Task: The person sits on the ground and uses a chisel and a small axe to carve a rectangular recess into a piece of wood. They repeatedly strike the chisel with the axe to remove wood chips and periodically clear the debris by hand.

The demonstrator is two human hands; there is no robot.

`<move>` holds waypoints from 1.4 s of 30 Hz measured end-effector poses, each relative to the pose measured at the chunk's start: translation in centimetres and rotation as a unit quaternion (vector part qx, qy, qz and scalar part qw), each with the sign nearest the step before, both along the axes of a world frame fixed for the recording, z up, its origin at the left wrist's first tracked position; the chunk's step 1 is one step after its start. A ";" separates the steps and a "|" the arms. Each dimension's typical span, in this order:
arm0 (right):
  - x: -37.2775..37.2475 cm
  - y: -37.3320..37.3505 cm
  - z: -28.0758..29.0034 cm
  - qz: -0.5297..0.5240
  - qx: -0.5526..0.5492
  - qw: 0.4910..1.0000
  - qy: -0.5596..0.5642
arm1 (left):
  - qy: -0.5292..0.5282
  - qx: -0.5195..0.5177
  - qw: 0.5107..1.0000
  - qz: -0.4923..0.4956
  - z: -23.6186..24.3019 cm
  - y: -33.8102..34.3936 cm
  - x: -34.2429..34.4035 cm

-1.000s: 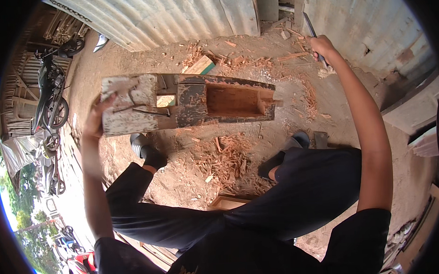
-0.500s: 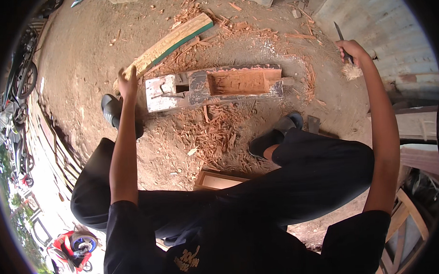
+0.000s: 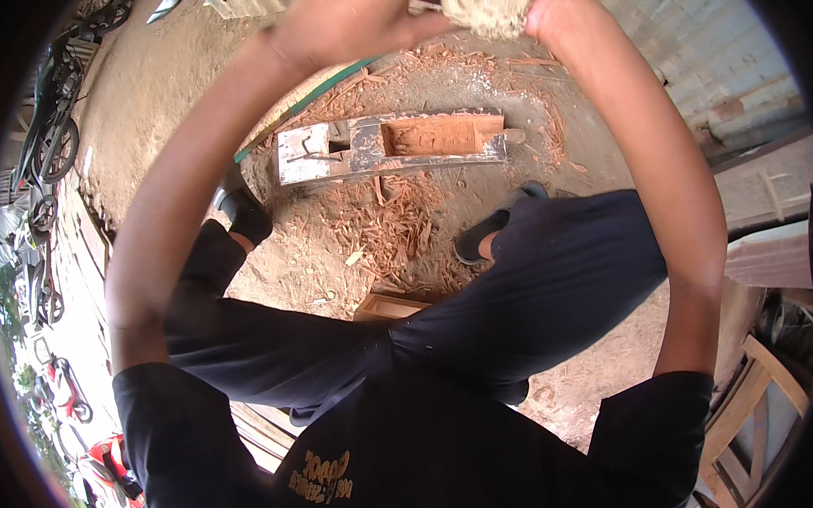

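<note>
Both my hands are raised to the top edge of the view, close together. My left hand [image 3: 354, 23] is beside a pale, frayed fibrous handle end [image 3: 492, 5], its upper fingers cut off by the frame. Against that frayed end is my right hand [image 3: 563, 7], closed on the chisel it belongs to; blade and fingers are out of view. Below them, on the dirt, lies a long wooden block [image 3: 367, 148] with worn dark and white paint and a rectangular hollow cut into it. Partly behind my left forearm is a plank with a green edge [image 3: 329, 85].
Reddish wood chips [image 3: 392, 223] are heaped between my feet and scattered beyond the block. A small wooden frame [image 3: 386, 307] lies near my legs. Corrugated metal sheeting [image 3: 722, 55] stands at the right, above wooden pieces [image 3: 756, 385]. Motorcycles [image 3: 58, 150] are parked at the left.
My left hand has let go of the plank and moved up and right. My right hand has swung left with the chisel, bringing its frayed end between my hands.
</note>
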State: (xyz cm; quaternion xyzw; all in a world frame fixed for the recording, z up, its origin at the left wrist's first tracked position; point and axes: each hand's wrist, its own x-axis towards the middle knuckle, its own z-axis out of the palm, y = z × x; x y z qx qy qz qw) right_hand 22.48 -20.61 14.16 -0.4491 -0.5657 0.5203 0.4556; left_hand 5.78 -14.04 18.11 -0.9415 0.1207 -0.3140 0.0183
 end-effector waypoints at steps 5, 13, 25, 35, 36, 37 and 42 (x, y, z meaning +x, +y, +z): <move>-2.1 -3.8 5.5 0.028 -0.067 0.927 0.368 | -0.005 -0.131 0.989 -0.065 5.4 -2.4 0.8; 5.5 -14.4 5.7 -0.174 -0.090 0.970 -0.143 | 0.093 -0.482 0.862 -0.127 5.5 0.8 0.8; 6.6 -34.5 -31.5 -0.348 -0.610 0.699 -0.133 | 0.197 -0.801 0.530 0.194 -21.5 9.6 1.3; 3.3 -35.7 -39.0 -0.421 -0.548 0.646 -0.323 | 0.072 -0.804 0.564 0.174 -34.6 9.9 -0.5; 3.6 -35.4 -39.3 -0.435 -0.523 0.635 -0.366 | 0.094 -0.824 0.528 0.184 -34.6 9.6 -0.7; 3.5 -35.4 -39.5 -0.433 -0.530 0.620 -0.384 | 0.092 -0.798 0.567 0.183 -34.5 8.8 -1.0; 4.1 -36.3 -40.3 -0.470 -0.525 0.567 -0.426 | 0.067 -0.721 0.673 0.151 -34.6 7.4 -1.2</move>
